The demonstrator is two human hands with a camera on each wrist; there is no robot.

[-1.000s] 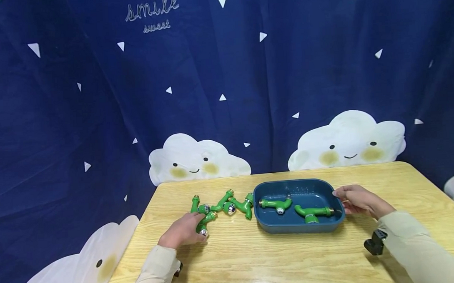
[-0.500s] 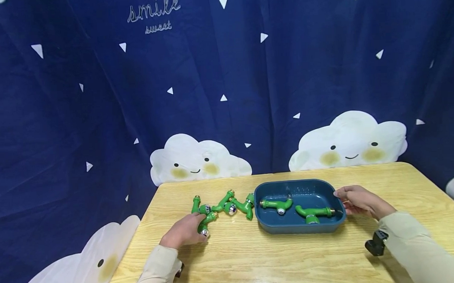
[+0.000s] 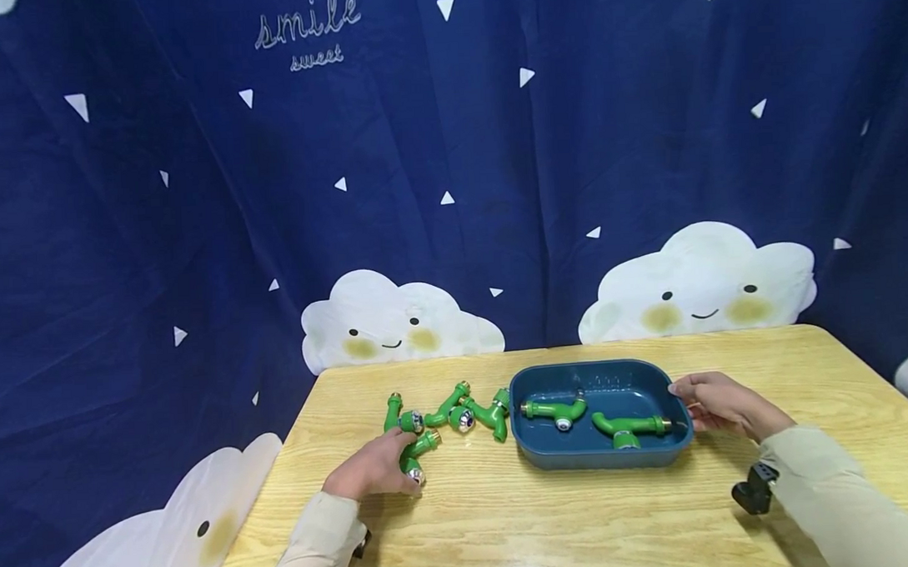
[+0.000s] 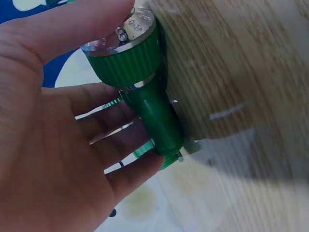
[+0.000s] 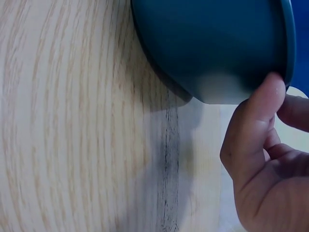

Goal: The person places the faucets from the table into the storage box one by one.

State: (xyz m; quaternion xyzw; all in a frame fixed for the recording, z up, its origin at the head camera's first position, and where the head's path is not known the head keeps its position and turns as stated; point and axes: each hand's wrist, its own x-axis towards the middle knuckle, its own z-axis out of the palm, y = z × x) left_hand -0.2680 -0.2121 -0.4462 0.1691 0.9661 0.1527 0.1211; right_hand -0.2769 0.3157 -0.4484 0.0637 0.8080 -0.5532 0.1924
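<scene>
My left hand (image 3: pixel 370 472) grips 1 ribbed green plastic faucet (image 3: pixel 415 453), long axis angled away rightward; my right hand (image 3: pixel 717 405) pinches the smooth blue tray (image 3: pixel 603 455).

Green tap fitting in our left hand, blue tray under our right

We grip a green plastic tap fitting (image 3: pixel 416 452) with a ribbed collar and a chrome end, lying low on the wooden table; whether it is lifted clear we cannot tell. The dark blue oval tray (image 3: pixel 531 449) sits flat to its right, well apart, holding two more green fittings (image 3: pixel 554 410).
</scene>
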